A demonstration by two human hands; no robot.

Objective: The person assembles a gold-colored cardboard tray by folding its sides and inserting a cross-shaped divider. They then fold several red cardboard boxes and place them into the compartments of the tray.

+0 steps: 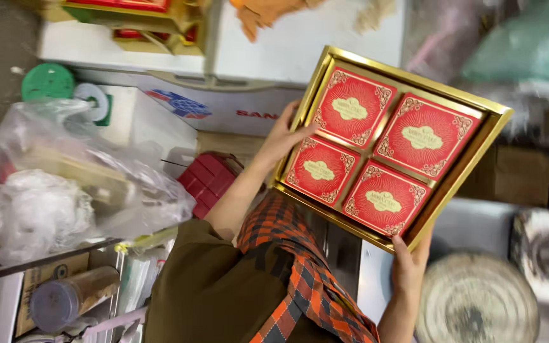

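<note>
Holding a gold-rimmed tray (494, 124) up between them, both hands are closed on its edges: the left hand (282, 134) grips the rim on one side, thumb over the gold border, and the right hand (410, 257) clasps the opposite lower corner from beneath. The tray is tilted and lifted clear of everything below. Inside it lie four red square boxes (382, 154), each in its own compartment, each with a pale gold emblem at its middle. An orange and dark checked scarf (300, 267) hangs just below the tray, between the forearms. Near the left hand sits a small red case (206, 181), and beyond it a white chest (223, 108). Farther from that hand lie clear plastic bags (71, 184). Beside the right hand is a round woven lid (478, 298).
</note>
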